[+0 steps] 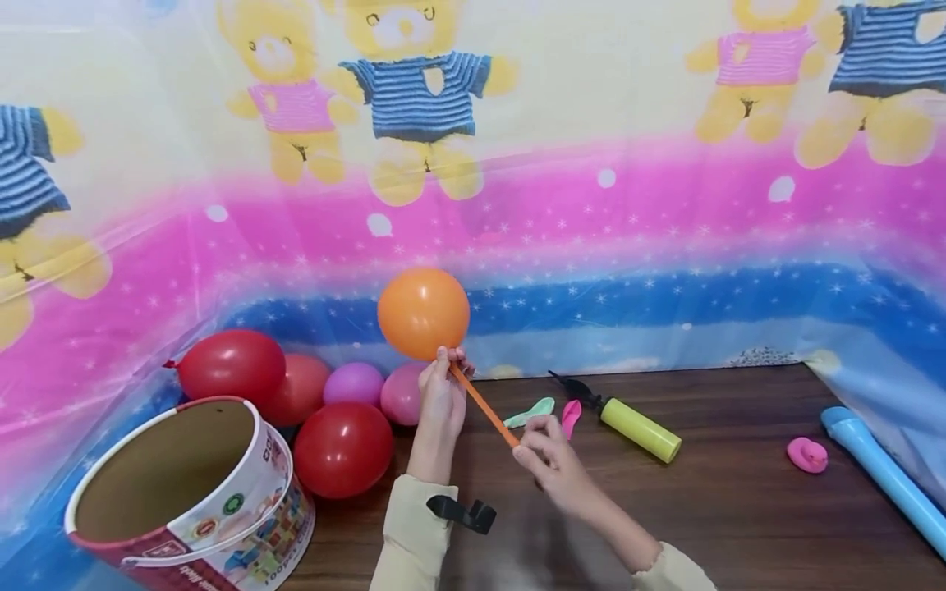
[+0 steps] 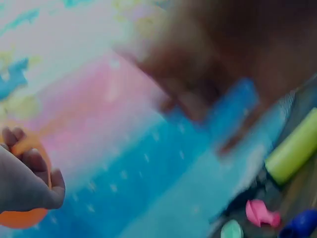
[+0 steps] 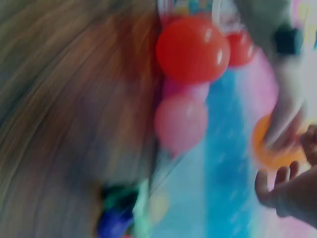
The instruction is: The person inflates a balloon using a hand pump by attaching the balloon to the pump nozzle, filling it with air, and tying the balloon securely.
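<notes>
Backdrop: teddy-print sheet, pink and blue bands, standing behind a dark wood table.
Orange balloon: I have it round and inflated, just beyond the left hand, in front of the blue band.
Neck: orange strip pulled straight, slanting from the left hand toward near right.
Left hand: pinched on the neck at the balloon's base; black strap on that sleeve.
Right hand: thumb and fingers pinched on the neck's free end. My left wrist view of it is too blurred to add detail.
Left side: bucket near, inflated balloons beside and behind it in red, purple and pink.
Centre right: limp green balloon and limp pink balloon, just left of a yellow pump, black nozzle pointing far left.
Far right: pink toy, then a long blue tube along the table's right edge.
</notes>
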The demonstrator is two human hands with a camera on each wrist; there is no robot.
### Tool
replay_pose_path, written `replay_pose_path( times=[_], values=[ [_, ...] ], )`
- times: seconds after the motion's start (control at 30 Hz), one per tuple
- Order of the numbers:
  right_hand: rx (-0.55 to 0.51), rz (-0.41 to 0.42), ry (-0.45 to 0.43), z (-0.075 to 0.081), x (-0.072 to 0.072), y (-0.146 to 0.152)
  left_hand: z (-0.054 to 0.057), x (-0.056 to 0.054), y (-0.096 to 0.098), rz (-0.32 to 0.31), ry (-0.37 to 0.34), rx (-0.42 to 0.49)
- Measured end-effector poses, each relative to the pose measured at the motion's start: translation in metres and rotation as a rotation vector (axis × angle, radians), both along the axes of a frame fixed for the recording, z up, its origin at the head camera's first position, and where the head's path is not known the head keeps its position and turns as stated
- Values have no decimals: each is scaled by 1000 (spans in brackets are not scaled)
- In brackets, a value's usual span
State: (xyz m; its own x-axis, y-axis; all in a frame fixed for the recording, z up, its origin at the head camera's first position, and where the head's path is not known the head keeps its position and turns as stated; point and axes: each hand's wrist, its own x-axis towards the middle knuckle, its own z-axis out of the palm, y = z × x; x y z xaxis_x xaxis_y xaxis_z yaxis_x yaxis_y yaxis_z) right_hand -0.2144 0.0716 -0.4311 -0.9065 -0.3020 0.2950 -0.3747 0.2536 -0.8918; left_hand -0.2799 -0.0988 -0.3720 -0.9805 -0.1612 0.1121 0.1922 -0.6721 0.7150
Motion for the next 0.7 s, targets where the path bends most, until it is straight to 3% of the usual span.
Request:
replay_pose_path(
  times=[0.2,0.33,0.5,0.63,0.7],
  values=[
    [-158,-105,-218,-1,-65,46,7,20,10,-42,52,-217],
    [-166,-133,-219,17,-98,66,-2,23,19,-53,51,-328],
    [-142,-120,-137,51,-115,75,-23,17,28,-50,5,-448],
    [-82,-97,-26,80,-110,63,-35,8,35,-73,-30,-508],
    [-33,-81,49,91,-105,53,-36,4,39,-95,-35,-590]
  ],
)
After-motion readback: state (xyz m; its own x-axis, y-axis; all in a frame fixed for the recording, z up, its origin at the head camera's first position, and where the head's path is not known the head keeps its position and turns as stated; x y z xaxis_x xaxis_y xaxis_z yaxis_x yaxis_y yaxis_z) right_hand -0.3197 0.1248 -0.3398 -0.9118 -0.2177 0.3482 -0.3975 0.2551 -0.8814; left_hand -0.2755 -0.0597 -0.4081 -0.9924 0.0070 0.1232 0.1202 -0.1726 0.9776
